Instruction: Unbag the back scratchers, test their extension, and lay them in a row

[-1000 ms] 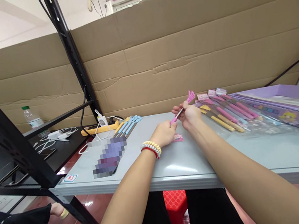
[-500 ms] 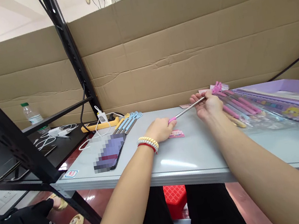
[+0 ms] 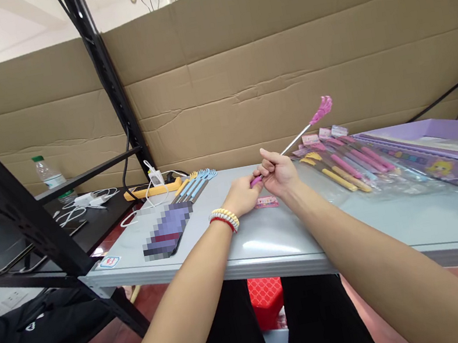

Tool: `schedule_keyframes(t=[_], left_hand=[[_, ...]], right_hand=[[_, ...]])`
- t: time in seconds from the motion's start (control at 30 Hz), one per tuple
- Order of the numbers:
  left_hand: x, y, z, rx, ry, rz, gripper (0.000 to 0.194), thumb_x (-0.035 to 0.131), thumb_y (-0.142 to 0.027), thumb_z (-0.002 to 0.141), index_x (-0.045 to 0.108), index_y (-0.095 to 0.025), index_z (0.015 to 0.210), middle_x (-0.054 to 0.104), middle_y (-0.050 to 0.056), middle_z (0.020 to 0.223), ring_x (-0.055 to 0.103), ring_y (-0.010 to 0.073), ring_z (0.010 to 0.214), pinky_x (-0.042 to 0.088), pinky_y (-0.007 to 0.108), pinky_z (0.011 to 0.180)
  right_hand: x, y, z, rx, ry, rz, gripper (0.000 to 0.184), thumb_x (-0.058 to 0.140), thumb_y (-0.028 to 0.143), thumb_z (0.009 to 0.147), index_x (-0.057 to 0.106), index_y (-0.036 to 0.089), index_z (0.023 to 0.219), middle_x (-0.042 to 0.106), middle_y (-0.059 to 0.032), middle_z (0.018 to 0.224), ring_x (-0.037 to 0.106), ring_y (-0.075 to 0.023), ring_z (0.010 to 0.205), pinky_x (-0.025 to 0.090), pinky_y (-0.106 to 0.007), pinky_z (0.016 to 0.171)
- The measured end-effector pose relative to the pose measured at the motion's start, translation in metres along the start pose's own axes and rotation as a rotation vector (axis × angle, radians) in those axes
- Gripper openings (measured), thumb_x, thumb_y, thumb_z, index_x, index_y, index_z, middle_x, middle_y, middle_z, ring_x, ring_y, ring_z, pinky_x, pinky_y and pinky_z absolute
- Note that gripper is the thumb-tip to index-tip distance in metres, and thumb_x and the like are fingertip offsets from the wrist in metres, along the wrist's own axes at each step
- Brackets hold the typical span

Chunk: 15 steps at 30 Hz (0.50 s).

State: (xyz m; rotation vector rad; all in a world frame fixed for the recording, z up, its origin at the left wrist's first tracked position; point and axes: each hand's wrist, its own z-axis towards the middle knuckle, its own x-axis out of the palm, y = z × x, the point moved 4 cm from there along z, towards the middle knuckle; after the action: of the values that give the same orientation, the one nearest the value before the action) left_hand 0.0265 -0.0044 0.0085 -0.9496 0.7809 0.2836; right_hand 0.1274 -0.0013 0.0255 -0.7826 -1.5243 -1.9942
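A telescopic back scratcher point(image 3: 321, 110) with a pink claw head and a thin metal rod slants up to the right above the table. Its pink handle is in my left hand point(image 3: 240, 196), fingers closed around it. Close beside that, my right hand point(image 3: 279, 174) is curled round the rod near the handle, thumb raised. A small pink printed card point(image 3: 267, 202) lies on the tabletop just below my hands. Right of my hands lie yellow back scratchers point(image 3: 340, 175) and several pink ones point(image 3: 368, 154) in clear wrapping.
On the left are a phone point(image 3: 168, 229), blue and yellow back scratchers point(image 3: 201, 185) and a yellow power strip point(image 3: 156, 189) with white cables. A purple box point(image 3: 439, 158) stands at the right. Cardboard point(image 3: 279, 56) walls off the back. A black rack post point(image 3: 110, 80) rises at the left.
My right hand has slid down the rod, leftward to my left hand. The claw end now points up, away from the wrapped pile. At lower left, another person's legs have shifted.
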Motion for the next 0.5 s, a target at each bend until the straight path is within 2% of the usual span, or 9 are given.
schedule_keyframes(t=[0.1,0.2,0.37,0.5], left_hand=[[0.006,-0.007,-0.004,0.034,0.136,-0.22,0.025,0.061,-0.039,0.079,0.053,-0.016,0.082,0.059,0.002,0.08,0.055,0.0143,0.073,0.044,0.028,0.069],[0.009,-0.013,-0.007,0.09,0.203,-0.261,0.03,0.069,-0.039,0.072,0.05,-0.017,0.079,0.056,0.0,0.077,0.054,0.0128,0.071,0.045,0.027,0.067],[0.006,-0.015,-0.007,0.091,0.061,0.086,0.038,0.065,-0.053,0.069,0.047,-0.02,0.073,0.054,-0.001,0.066,0.052,0.0157,0.062,0.037,0.028,0.057],[0.006,-0.016,-0.007,0.051,0.027,0.236,0.043,0.061,-0.061,0.069,0.052,-0.02,0.079,0.058,0.001,0.064,0.055,0.0199,0.063,0.034,0.029,0.055]], right_hand=[[-0.004,0.003,0.0,0.04,-0.058,-0.02,0.056,0.067,0.02,0.07,0.013,0.02,0.056,0.014,0.0101,0.036,0.02,-0.0045,0.032,0.035,-0.021,0.035],[-0.004,0.006,0.0,0.038,-0.109,-0.033,0.056,0.065,0.012,0.067,0.01,0.02,0.059,0.012,0.0107,0.035,0.014,-0.0035,0.03,0.024,-0.02,0.029],[-0.003,0.008,-0.002,-0.018,-0.157,-0.023,0.056,0.062,0.004,0.063,0.008,0.021,0.062,0.011,0.0124,0.036,0.013,-0.0029,0.029,0.018,-0.019,0.028],[-0.002,0.012,-0.005,-0.069,-0.22,-0.018,0.055,0.059,-0.001,0.06,0.008,0.021,0.063,0.013,0.0126,0.036,0.013,-0.0027,0.028,0.016,-0.018,0.028]])
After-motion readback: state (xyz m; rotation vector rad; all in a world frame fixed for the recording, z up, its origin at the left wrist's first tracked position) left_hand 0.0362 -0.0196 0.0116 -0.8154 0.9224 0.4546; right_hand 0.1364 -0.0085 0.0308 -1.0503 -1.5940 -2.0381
